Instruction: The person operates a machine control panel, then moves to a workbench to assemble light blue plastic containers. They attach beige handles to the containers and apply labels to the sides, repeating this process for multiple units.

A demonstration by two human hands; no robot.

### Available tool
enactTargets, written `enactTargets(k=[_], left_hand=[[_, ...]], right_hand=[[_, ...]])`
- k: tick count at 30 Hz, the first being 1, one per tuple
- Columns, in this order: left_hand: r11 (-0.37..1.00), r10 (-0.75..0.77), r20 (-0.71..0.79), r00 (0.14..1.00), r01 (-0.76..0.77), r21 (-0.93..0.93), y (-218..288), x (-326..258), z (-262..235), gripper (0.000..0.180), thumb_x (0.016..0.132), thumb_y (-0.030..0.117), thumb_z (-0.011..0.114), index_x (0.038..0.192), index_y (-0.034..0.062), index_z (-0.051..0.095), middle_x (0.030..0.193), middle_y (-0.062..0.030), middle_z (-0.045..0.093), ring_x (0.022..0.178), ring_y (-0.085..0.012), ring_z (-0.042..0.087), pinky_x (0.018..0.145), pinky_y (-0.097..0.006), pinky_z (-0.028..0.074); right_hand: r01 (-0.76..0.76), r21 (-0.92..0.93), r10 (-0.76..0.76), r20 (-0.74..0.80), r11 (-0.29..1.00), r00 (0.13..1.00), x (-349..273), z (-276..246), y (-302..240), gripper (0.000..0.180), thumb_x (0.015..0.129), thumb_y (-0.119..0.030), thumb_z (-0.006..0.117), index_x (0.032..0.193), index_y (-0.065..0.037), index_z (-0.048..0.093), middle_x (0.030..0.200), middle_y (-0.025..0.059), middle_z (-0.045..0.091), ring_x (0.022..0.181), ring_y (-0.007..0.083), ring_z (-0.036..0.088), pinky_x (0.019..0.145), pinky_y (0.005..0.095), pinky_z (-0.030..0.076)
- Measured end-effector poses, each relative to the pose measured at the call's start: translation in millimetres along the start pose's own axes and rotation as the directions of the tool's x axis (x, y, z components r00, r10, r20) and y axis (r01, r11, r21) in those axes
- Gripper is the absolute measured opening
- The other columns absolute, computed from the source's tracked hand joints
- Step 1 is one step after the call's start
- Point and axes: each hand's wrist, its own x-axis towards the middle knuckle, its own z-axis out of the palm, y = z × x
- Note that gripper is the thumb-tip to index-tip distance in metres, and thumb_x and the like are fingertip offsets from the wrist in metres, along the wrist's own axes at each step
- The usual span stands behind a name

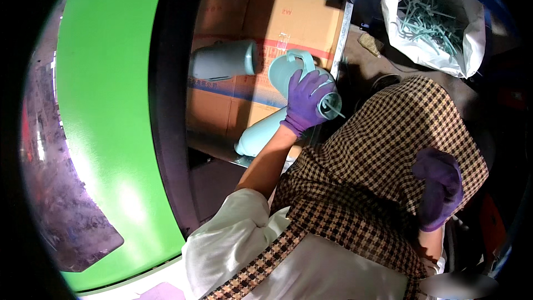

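So left hand [304,103] reaches out, fingers wrapped round a jug's [300,75] rim; right hand [438,191] rests curled, empty, at 4 o'clock.

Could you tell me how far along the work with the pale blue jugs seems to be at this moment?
Looks done: the white bag already holds thin green plastic strips. In hand: the left hand grips a jug with a strip still sticking out at its mouth; the right hand rests on the checked lap, holding nothing visible. Left: two more jugs lie on the cardboard.
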Motion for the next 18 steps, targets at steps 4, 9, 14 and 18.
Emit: enactTargets(k=[4, 9, 14, 18], left_hand=[[0.999, 0.034, 0.04, 0.999, -0.033, -0.02, -1.4, 2.2, -6.4, 0.057, 0.061, 0.034, 0.082, 0.112, 0.015, 0.063, 0.12, -0.0082, 0.064, 0.111, -0.0318, 0.06, 0.103, -0.055, 0.035], [0.997, 0.082, 0.053, 0.995, -0.082, 0.001, 2.2, 8.4, -15.3, 0.051, 0.063, 0.024, 0.078, 0.111, 0.0148, 0.061, 0.113, -0.0087, 0.065, 0.109, -0.0285, 0.061, 0.099, -0.051, 0.038], [0.986, -0.081, 0.043, 0.996, 0.087, -0.141, 3.5, 20.3, -38.7, 0.046, 0.065, 0.021, 0.078, 0.107, 0.0118, 0.062, 0.111, -0.0094, 0.064, 0.108, -0.031, 0.06, 0.098, -0.047, 0.041], [0.976, 0.034, -0.161, 0.986, -0.068, -0.208, 26.4, 58.6, -115.5, 0.065, 0.058, 0.021, 0.086, 0.116, 0.0086, 0.06, 0.122, -0.0132, 0.063, 0.115, -0.0366, 0.059, 0.101, -0.046, 0.043]], right_hand=[[-0.091, 0.054, 0.093, -0.026, 0.994, 0.995, -8.0, 1.6, 1.0, 0.015, 0.09, 0.006, 0.048, 0.096, 0.001, 0.061, 0.093, 0.0158, 0.064, 0.08, 0.0235, 0.061, 0.074, 0.0364, 0.05], [-0.031, -0.034, 0.031, 0.015, 0.999, 0.999, -11.3, -1.2, 7.2, 0.016, 0.091, 0.001, 0.057, 0.104, 0.006, 0.066, 0.1, 0.0189, 0.068, 0.082, 0.0255, 0.066, 0.073, 0.0361, 0.054], [-0.015, -0.13, 0.016, 0.0, 0.991, 1.0, -13.0, -9.9, 19.8, 0.027, 0.087, 0.001, 0.061, 0.113, 0.007, 0.065, 0.106, 0.0172, 0.068, 0.093, 0.0258, 0.066, 0.085, 0.034, 0.052], [0.398, -0.556, -0.34, 0.211, 0.729, 0.917, 11.7, -1.1, -15.3, 0.035, 0.077, -0.003, 0.068, 0.112, 0.003, 0.066, 0.119, 0.0188, 0.065, 0.099, 0.0296, 0.066, 0.088, 0.0369, 0.052]])
